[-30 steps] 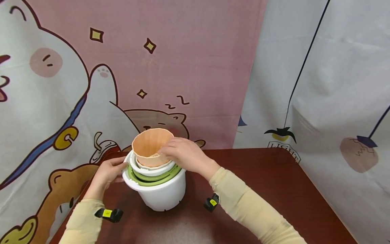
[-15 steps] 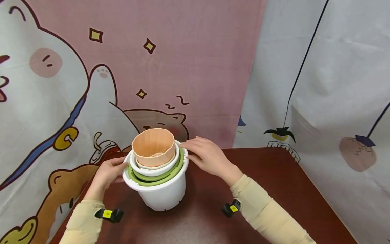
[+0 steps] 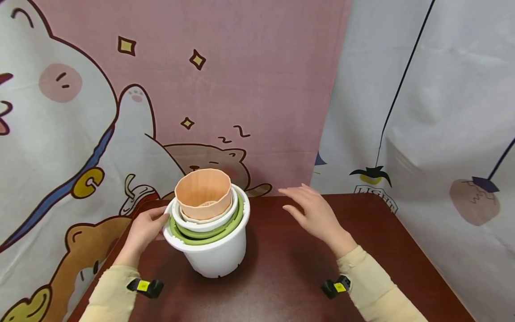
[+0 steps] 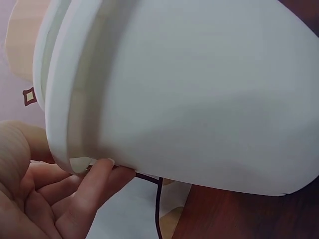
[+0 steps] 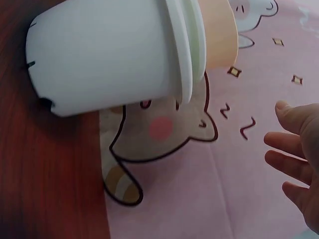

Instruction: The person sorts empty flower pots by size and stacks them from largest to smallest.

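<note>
A large white flowerpot (image 3: 217, 259) stands upright with smaller pots nested inside it. A green pot (image 3: 201, 241) sits within its rim, then a smaller white pot (image 3: 203, 226), and a fluted orange pot (image 3: 206, 210) rises highest in the middle. My left hand (image 3: 143, 227) pinches the large pot's left rim, thumb at the top and fingers curled beneath, as the left wrist view shows. To the right of the stack, my right hand (image 3: 315, 213) is held in the air over the table, fingers extended and holding nothing; the right wrist view shows its spread fingers (image 5: 286, 164).
The dark red-brown table (image 3: 277, 286) carries the stack on its left part. A pink and white cartoon cloth (image 3: 265, 89) hangs behind it, and a pale cloth (image 3: 434, 112) hangs along the right side. Black wrist cameras (image 3: 335, 287) are on both sleeves.
My right hand has let go of the orange pot at its right side and moved off to the right. The left hand stays at the large pot's rim.
</note>
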`<action>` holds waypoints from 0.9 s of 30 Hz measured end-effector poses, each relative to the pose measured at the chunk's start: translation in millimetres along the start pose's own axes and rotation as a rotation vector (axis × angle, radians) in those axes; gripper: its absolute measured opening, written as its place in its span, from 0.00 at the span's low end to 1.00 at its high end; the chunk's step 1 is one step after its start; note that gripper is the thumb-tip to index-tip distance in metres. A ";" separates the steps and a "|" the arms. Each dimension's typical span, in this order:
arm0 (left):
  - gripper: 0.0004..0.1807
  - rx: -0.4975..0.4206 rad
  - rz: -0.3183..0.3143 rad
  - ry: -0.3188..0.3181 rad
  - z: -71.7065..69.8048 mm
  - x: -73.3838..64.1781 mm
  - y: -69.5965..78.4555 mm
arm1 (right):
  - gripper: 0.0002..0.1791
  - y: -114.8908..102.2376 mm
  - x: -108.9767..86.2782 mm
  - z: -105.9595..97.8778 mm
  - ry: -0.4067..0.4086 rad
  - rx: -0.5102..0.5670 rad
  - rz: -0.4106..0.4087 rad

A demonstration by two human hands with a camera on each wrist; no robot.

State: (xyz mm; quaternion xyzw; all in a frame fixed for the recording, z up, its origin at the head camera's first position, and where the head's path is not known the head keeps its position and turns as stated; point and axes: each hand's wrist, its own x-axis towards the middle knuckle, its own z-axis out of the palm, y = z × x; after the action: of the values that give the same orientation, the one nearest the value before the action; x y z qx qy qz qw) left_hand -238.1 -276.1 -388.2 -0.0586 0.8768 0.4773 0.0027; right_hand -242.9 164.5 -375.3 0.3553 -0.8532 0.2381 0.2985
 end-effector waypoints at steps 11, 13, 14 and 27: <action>0.29 0.163 0.108 0.091 1.2 -11.3 -1.9 | 0.27 17.3 -41.9 -15.0 0.001 -0.046 0.123; 0.28 0.196 0.149 0.113 0.9 -14.7 -2.8 | 0.27 21.2 -50.2 -17.9 0.010 -0.053 0.142; 0.28 0.209 0.169 0.123 0.5 -16.1 -3.7 | 0.28 22.7 -54.3 -19.7 0.016 -0.055 0.151; 0.27 0.300 0.430 0.229 4.1 -27.0 -25.3 | 0.31 34.6 -91.5 -29.4 0.105 -0.131 0.240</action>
State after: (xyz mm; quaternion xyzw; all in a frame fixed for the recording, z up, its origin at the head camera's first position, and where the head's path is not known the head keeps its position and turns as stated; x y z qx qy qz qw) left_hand -208.8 -283.5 -409.9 0.0760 0.9245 0.3221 -0.1891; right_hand -206.7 247.0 -423.3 0.2175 -0.8865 0.2340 0.3346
